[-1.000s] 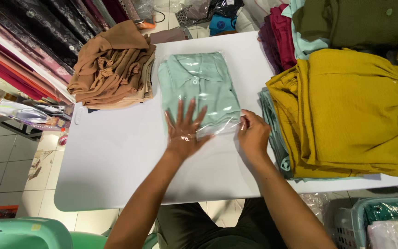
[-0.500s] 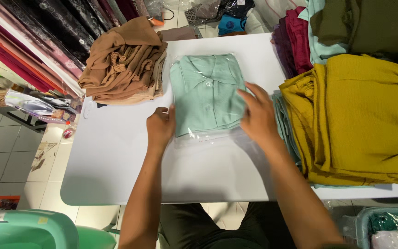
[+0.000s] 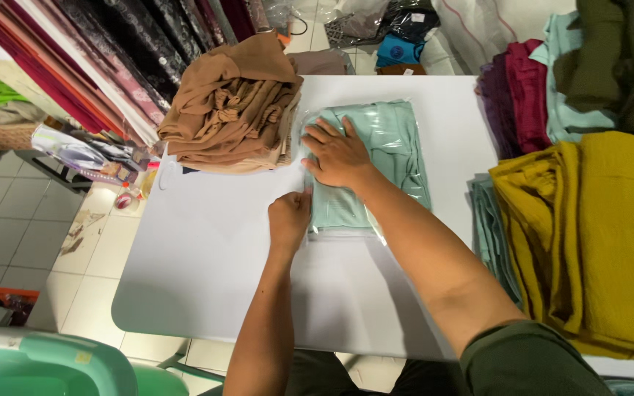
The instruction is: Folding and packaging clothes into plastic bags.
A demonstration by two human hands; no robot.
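The right hand point(image 3: 339, 154) has been moved up and is laid flat, fingers spread, on the bagged green shirt point(image 3: 383, 158) mid-table; the bag's near left edge is pinched by the left hand point(image 3: 290, 218); the air is likely being pressed out.

1. We saw a white table point(image 3: 207, 271) with a folded mint-green garment in a clear plastic bag point(image 3: 394, 147) lying on it.
2. The right hand point(image 3: 337, 155) lay flat on the bag, fingers spread, towards its left half.
3. The left hand point(image 3: 290, 218) was closed at the bag's lower left edge; whether it pinched the plastic we could not tell.
4. A tan pile of cloth point(image 3: 229, 110) sat just left of the bag, touching or nearly so.
5. A mustard-yellow stack point(image 3: 603, 235) lay at the right, with maroon cloth point(image 3: 515, 103) and olive cloth point(image 3: 625, 59) behind it.
6. Fabric bolts point(image 3: 75, 59) leaned at upper left.
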